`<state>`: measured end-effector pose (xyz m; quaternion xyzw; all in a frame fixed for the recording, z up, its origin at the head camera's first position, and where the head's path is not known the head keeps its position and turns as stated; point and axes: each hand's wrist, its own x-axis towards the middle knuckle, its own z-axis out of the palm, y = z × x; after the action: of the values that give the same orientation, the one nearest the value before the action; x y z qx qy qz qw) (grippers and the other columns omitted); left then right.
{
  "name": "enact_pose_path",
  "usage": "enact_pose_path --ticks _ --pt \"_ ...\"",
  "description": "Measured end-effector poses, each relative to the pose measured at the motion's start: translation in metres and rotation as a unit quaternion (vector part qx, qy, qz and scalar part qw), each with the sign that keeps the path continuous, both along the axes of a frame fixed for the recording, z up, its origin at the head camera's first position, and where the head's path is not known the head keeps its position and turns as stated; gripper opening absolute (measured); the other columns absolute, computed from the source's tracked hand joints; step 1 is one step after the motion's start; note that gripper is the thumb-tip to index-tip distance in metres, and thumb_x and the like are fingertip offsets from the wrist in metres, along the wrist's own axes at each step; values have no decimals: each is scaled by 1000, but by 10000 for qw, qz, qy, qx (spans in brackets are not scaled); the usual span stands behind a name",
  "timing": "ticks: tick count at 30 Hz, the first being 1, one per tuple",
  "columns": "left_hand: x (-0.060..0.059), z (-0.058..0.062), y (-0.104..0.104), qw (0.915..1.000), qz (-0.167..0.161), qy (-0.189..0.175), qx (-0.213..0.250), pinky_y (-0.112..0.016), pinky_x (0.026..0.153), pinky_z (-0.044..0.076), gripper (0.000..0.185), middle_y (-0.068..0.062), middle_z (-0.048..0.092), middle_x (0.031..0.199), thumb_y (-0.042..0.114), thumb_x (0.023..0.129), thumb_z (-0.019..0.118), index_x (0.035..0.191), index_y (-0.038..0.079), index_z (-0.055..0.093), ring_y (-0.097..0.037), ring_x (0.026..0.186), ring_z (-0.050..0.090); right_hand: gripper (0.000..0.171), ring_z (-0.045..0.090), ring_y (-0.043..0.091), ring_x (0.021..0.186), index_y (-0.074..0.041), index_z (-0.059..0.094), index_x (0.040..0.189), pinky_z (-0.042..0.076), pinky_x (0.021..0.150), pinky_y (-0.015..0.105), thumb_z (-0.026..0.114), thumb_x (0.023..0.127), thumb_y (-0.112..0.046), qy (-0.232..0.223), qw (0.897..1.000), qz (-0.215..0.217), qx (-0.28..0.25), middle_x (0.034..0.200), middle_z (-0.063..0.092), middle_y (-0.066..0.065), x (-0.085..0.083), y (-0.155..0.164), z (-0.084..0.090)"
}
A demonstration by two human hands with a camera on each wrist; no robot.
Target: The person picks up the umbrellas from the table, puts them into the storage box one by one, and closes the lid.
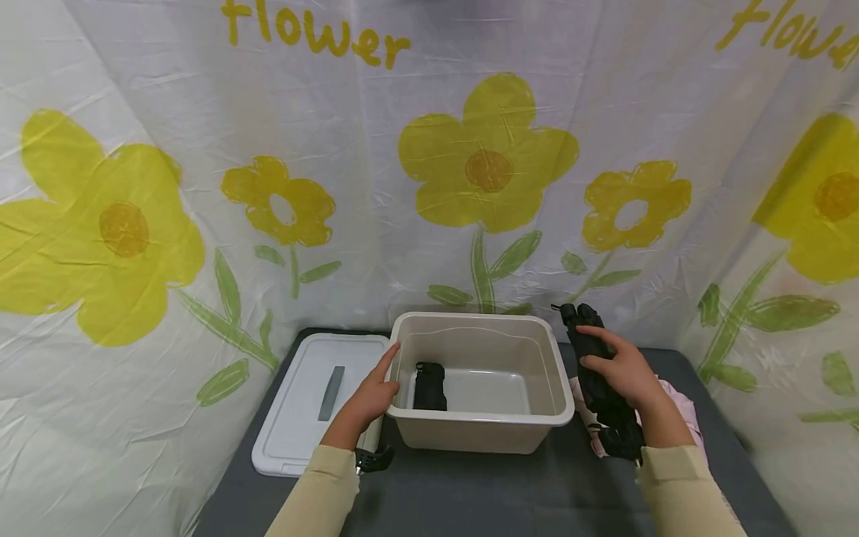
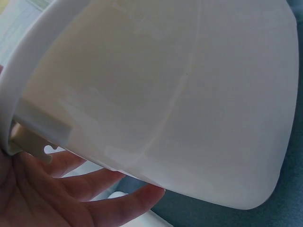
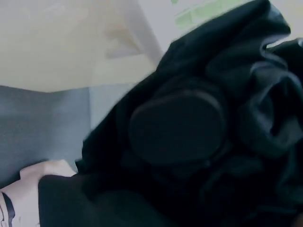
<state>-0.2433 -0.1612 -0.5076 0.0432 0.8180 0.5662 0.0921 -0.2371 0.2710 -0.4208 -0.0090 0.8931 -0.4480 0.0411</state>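
Observation:
A beige plastic storage bin (image 1: 470, 431) stands on the dark table, with a small black bundle (image 1: 429, 388) lying at its left inside. At the bin's left rim is my left hand (image 1: 365, 403); thumb and index finger lie over the rim, and the other fingers (image 2: 118, 201) touch the outer wall underneath. To the right of the bin, my right hand (image 1: 624, 373) grips a black folded umbrella (image 1: 590, 350) with loose fabric. Its oval end (image 3: 177, 127) faces the right wrist camera, where the hand is mostly hidden. Pale pink cloth (image 1: 681, 403) lies beneath that hand.
Left of the bin lies a white lid (image 1: 288, 418) with a grey strip. A dark cloth (image 1: 470, 492) covers the table. White sheeting (image 1: 376, 261) with painted yellow flowers hangs close behind and at both sides.

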Motion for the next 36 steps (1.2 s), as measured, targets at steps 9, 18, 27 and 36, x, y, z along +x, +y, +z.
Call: enact_pose_path --ticks 9,18,27,36 --pt "-1 -2 0 10000 10 -10 -63 -63 106 30 78 -17 17 161 0 87 39 156 29 17 -38 144 22 59 29 46 139 -20 44 146 41 98 59 64 91 -26 299 9986 423 144 158 25 21 -4 -11 9" --pt "-2 -2 0 9999 79 -16 -118 -63 104 32 78 -17 19 160 0 87 41 156 32 18 -39 143 25 57 33 41 135 -22 46 144 42 90 50 65 90 -22 319 9970 698 127 158 26 18 -9 -27 22" --pt "-3 -2 0 9998 92 8 -147 -63 105 32 78 -17 21 160 0 87 41 155 31 20 -38 143 26 56 48 40 120 -22 47 143 47 81 40 65 90 -21 466 9951 873 78 157 27 19 -14 -38 36" --pt "-2 -1 1 9998 124 66 -126 -63 106 30 79 -18 21 160 -1 85 41 156 29 20 -37 143 25 54 37 45 133 -25 50 141 43 95 57 66 90 -23 565 9929 1036 115 157 30 14 -17 -58 45"
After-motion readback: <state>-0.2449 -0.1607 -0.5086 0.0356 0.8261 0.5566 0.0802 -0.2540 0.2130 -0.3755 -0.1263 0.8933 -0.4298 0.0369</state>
